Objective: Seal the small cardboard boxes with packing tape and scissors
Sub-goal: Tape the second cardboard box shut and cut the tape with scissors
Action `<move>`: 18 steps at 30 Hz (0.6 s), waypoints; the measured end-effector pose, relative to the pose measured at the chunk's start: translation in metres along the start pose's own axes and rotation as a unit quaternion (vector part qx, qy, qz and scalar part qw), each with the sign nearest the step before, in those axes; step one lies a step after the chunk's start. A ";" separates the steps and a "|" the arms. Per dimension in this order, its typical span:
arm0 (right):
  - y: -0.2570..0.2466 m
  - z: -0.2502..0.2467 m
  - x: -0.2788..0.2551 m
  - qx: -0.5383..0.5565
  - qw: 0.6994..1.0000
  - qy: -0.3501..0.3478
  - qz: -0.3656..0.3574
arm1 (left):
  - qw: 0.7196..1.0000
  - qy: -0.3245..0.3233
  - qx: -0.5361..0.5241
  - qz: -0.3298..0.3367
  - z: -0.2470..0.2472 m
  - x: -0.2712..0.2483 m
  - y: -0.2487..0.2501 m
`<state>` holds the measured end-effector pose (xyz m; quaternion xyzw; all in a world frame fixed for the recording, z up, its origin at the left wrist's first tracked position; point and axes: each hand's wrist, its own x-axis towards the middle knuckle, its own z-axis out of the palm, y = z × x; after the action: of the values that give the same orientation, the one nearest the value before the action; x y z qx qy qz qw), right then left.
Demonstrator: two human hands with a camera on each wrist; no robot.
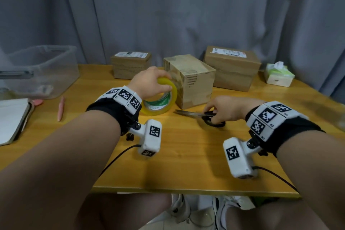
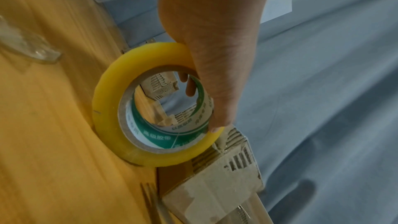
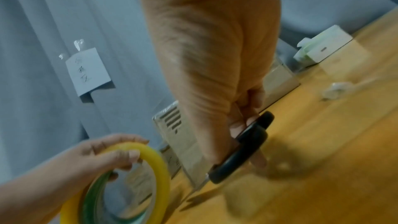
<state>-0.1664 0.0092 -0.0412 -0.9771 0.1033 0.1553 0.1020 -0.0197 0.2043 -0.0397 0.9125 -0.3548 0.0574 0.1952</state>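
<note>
A yellow roll of packing tape (image 1: 155, 111) stands tilted on the wooden table (image 1: 186, 155), right beside the middle cardboard box (image 1: 194, 80). My left hand (image 1: 149, 82) grips its top edge, thumb on the near face of the tape roll (image 2: 107, 108) and fingers through the core. Black-handled scissors (image 1: 197, 115) sit low at the table in front of that box, blades closed and pointing left. My right hand (image 1: 222, 108) holds the scissor handles (image 3: 243, 152), fingers through the loops. Whether the scissors touch the table is unclear.
Two more cardboard boxes stand at the back, one left (image 1: 130, 65) and one right (image 1: 233, 69). A clear plastic bin (image 1: 37, 73), a notebook (image 1: 11, 119) and a pink pen (image 1: 61, 108) lie left; a tissue box (image 1: 279, 74) is far right. A grey curtain hangs behind.
</note>
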 end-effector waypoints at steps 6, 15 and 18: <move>0.006 -0.006 -0.030 0.310 0.951 -0.016 -0.015 | 1.000 -0.008 0.002 0.005 -0.003 0.002 0.008; -0.025 0.008 -0.005 0.414 0.909 -0.054 0.004 | 0.991 -0.053 -0.122 -0.017 -0.017 0.011 0.012; -0.034 0.010 0.006 0.433 0.901 -0.021 0.007 | 0.993 -0.053 -0.102 -0.030 -0.020 0.022 0.014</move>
<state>-0.1555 0.0426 -0.0469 -0.8326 0.1649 0.1164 0.5158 -0.0125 0.1892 -0.0113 0.9000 -0.3408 -0.0336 0.2698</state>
